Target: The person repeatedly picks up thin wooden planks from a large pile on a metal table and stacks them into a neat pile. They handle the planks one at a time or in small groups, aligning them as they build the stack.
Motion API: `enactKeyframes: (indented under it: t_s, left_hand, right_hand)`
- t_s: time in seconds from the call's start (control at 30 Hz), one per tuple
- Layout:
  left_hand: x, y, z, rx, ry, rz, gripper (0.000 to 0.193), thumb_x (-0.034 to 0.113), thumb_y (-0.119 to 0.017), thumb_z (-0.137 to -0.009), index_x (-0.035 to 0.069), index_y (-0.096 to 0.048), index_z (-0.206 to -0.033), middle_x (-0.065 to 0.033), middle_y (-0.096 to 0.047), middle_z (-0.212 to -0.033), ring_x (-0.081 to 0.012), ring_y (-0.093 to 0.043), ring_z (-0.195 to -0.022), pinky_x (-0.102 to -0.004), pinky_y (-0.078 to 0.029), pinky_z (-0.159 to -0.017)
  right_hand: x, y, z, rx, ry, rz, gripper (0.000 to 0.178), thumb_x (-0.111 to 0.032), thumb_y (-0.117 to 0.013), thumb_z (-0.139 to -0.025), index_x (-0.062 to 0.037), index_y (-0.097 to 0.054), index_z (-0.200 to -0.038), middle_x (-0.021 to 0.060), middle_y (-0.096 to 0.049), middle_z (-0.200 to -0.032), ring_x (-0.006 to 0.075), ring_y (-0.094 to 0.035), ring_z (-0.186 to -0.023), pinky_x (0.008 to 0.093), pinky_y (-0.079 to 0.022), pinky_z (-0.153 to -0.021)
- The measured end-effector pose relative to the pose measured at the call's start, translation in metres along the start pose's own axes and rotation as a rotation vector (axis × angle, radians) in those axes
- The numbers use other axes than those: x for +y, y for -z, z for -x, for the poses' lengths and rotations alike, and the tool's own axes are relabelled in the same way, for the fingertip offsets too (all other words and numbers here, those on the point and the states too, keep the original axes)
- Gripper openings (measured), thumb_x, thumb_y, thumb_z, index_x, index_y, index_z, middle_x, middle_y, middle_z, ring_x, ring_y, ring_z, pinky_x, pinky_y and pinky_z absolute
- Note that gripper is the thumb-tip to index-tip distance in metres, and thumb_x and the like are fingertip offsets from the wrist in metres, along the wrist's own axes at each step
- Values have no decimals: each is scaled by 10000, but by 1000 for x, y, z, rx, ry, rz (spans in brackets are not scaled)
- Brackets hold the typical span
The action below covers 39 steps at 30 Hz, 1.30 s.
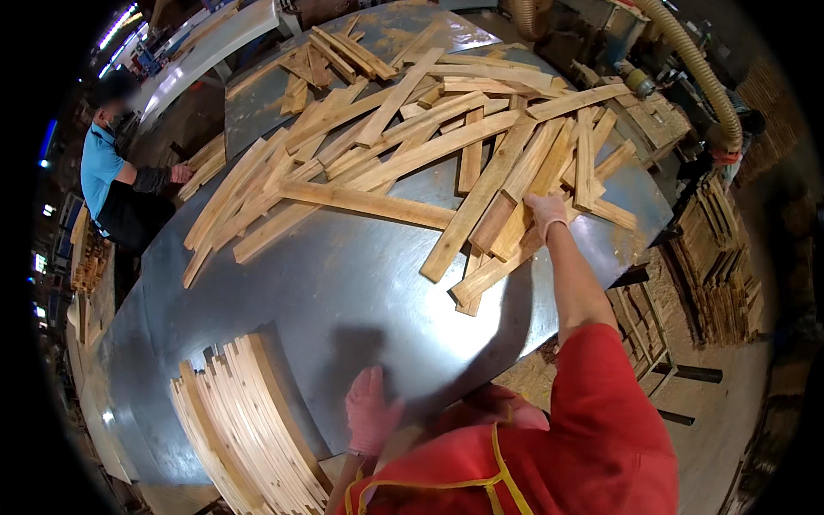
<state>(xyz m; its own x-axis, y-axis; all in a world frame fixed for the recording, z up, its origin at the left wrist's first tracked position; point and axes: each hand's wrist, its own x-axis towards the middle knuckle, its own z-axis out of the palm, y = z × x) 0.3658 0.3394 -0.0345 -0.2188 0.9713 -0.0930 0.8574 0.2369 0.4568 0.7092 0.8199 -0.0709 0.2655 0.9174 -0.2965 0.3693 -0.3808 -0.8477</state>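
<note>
Loose wooden boards lie in a crisscrossed heap over the far half of a grey metal table. My right hand, in a pale pink glove, reaches out to the right side of the heap. Its fingers are curled on a wooden board, whose lower part is partly covered by the hand. My left hand, gloved as well, is held near the table's front edge with the thumb apart from the fingers and nothing in it. To its left stands a tight row of wooden strips set on edge.
At the far left a person in a blue shirt has a hand by some boards. A ribbed hose hangs over machinery at the back right. Stacked wood and a metal frame stand right of the table.
</note>
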Motion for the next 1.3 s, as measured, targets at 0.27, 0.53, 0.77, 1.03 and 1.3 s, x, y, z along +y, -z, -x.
enactKeyframes:
  t_s: [0.27, 0.53, 0.77, 1.03, 1.3]
  left_hand:
    - [65, 9, -80, -89, 204, 434, 749, 236, -824, -908, 30, -524, -1563, -178, -618, -1471, -338, -635, -1321, -441, -519, -1106]
    - [-4, -36, -65, 180, 726, 1166, 260, 106, -720, -949, 9, -736, -1190, -7, -664, -855, -110, -580, -665, -269, -501, -618]
    - [-62, -25, 15, 374, 808, 1134, 375, 163, -736, -959, -1, -708, -1296, -41, -710, -1049, -145, -655, -890, -288, -541, -800]
    - [-69, -4, 97, 217, 649, 852, 541, 279, -754, -959, 21, -621, -1416, -91, -715, -1170, -207, -655, -1078, -350, -532, -974]
    - [-105, -61, 78, 253, 739, 1677, 428, 241, -740, -981, 95, -670, -1378, -32, -729, -1169, -131, -665, -966, -303, -532, -894]
  right_hand:
    - [-4, -19, 195, -608, -136, -514, 303, -158, -762, -986, -11, -658, -1230, 16, -664, -854, 111, -529, -575, 249, -438, -527]
    - [-45, -109, 211, -514, 457, 262, 783, -377, -781, -878, -10, -544, -1528, 251, -618, -1439, 433, -589, -1308, 472, -471, -1133]
    - [-31, -209, 224, -35, 412, 568, 949, -297, -808, -776, -48, -421, -1605, 238, -399, -1631, 496, -441, -1451, 474, -409, -1212]
    - [16, -213, 339, -411, 634, 41, 1009, -39, -742, -760, -77, -331, -1682, 227, -310, -1736, 404, -371, -1587, 403, -327, -1295]
    - [30, -198, 460, -956, 107, 251, 949, -93, -737, -828, -14, -320, -1677, 256, -630, -1432, 364, -675, -1231, 386, -538, -1066]
